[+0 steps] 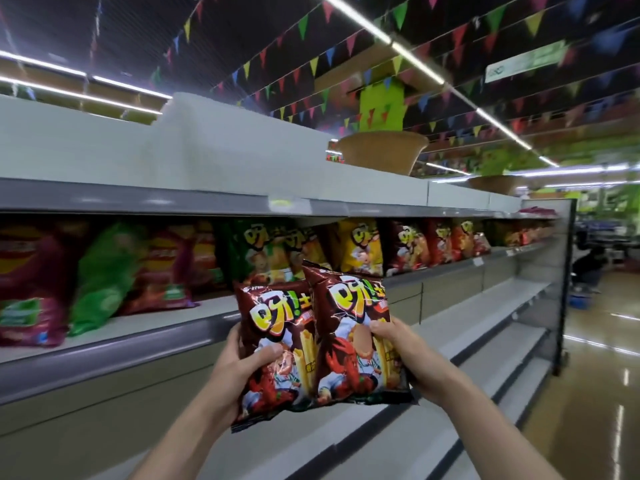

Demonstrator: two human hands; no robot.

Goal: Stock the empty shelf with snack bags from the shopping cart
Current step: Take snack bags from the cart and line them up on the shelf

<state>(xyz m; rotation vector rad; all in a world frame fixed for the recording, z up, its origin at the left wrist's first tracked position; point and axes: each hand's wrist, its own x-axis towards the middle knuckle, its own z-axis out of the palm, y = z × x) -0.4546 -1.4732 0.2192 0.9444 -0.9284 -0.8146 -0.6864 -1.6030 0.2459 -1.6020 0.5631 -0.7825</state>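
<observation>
I hold two dark-brown snack bags upright side by side in front of the shelving. My left hand (242,362) grips the left bag (273,317) at its lower left, thumb on the front. My right hand (401,351) grips the right bag (349,313) at its right edge, and this bag overlaps the left one a little. Behind them, the upper shelf (166,327) carries a row of snack bags (360,244) in green, yellow, red and purple. The grey lower shelves (485,327) below and to the right are bare. The shopping cart is out of sight.
A woven basket (381,150) stands on top of the shelving unit. The unit ends at a mesh side panel (550,271) on the right, with a glossy aisle floor (595,375) beyond. Someone in dark clothes crouches far down the aisle (588,268).
</observation>
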